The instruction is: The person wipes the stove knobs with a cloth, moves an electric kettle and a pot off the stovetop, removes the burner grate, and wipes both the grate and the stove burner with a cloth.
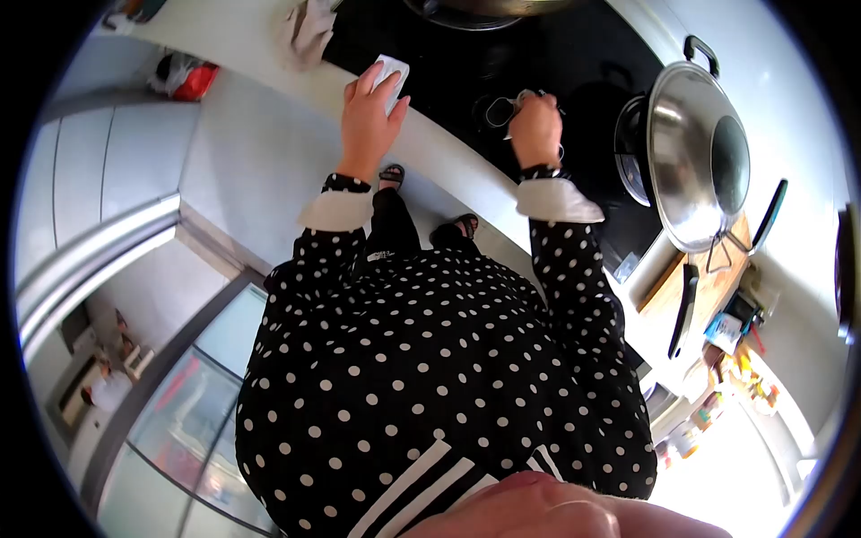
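My left hand is over the counter's front edge, its fingers closed around a small white rectangular block; what kind of thing it is cannot be told. My right hand is closed above the black cooktop. What looks like a thin white cord comes out of it, with a loop to the left of the fingers. The rest of the cord is hidden in the hand.
A crumpled pale cloth lies left of the cooktop. On the right, a steel wok lid stands near a burner. A pan sits at the back. Further right are a wooden board and a black handle.
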A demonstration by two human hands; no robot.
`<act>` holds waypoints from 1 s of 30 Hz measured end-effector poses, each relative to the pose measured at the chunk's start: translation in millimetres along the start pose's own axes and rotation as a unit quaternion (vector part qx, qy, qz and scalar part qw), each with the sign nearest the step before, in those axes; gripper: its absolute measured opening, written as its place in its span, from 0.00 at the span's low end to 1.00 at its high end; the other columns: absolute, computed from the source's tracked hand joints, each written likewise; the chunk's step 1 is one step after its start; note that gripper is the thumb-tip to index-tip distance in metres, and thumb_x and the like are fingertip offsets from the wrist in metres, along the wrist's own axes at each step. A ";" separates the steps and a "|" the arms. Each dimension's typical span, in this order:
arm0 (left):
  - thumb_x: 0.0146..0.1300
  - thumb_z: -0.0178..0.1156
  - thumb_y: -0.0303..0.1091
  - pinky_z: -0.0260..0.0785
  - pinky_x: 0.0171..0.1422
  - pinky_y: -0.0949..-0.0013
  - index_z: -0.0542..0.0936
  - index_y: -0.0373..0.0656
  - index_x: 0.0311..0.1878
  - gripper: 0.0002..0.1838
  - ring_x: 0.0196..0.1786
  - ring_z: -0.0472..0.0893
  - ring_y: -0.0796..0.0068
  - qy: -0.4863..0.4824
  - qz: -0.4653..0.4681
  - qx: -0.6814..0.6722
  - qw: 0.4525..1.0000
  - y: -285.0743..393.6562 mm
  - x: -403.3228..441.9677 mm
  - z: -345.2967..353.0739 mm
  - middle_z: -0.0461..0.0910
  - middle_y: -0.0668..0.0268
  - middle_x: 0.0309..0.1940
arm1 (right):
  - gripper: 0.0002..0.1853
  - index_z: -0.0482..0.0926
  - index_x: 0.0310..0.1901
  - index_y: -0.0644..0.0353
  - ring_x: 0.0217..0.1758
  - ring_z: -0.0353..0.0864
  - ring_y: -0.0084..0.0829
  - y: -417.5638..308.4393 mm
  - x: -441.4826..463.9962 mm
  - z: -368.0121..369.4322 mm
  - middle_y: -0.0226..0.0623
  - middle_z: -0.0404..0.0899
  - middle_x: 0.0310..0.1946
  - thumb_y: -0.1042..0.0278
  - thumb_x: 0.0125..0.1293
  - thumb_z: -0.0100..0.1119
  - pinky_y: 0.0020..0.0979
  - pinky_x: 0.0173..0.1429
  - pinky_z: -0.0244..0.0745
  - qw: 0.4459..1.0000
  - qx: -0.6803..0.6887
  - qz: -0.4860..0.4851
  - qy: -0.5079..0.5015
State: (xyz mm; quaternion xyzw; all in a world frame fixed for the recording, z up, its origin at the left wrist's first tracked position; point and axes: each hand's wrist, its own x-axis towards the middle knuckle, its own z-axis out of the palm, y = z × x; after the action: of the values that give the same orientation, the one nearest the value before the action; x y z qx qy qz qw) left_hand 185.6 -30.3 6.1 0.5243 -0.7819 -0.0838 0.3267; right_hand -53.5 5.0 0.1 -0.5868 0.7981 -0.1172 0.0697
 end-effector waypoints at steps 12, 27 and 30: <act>0.51 0.63 0.25 0.72 0.47 0.61 0.82 0.45 0.44 0.14 0.43 0.76 0.57 -0.102 0.086 -0.117 0.984 -62.9 25.5 18.1 0.77 0.62 0.46 | 0.11 0.83 0.40 0.59 0.31 0.78 0.38 -78.8 -94.6 -11.7 0.41 0.75 0.35 0.77 0.55 0.59 0.32 0.35 0.76 0.966 0.247 0.028 0.066; 0.49 0.64 0.26 0.69 0.53 0.60 0.81 0.44 0.45 0.16 0.48 0.74 0.57 -0.122 0.107 -0.109 0.981 -60.3 36.3 13.9 0.76 0.63 0.50 | 0.11 0.84 0.38 0.61 0.34 0.80 0.40 -62.3 -76.4 -48.7 0.43 0.78 0.33 0.74 0.51 0.59 0.32 0.40 0.75 0.956 0.248 0.105 0.119; 0.48 0.66 0.27 0.67 0.57 0.61 0.79 0.43 0.49 0.20 0.53 0.72 0.57 -0.134 0.150 -0.162 0.966 -31.9 43.5 11.6 0.74 0.62 0.54 | 0.13 0.83 0.38 0.63 0.34 0.81 0.42 -39.7 -75.0 -44.5 0.46 0.79 0.33 0.67 0.53 0.58 0.34 0.40 0.75 0.949 0.233 0.198 0.072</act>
State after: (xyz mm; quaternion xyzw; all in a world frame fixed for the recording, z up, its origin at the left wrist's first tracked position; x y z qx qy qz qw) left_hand 192.7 -84.7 0.5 0.3252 -0.8640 -0.2291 0.3086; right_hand -5.4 69.9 51.6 -0.3747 0.8514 -0.3258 0.1691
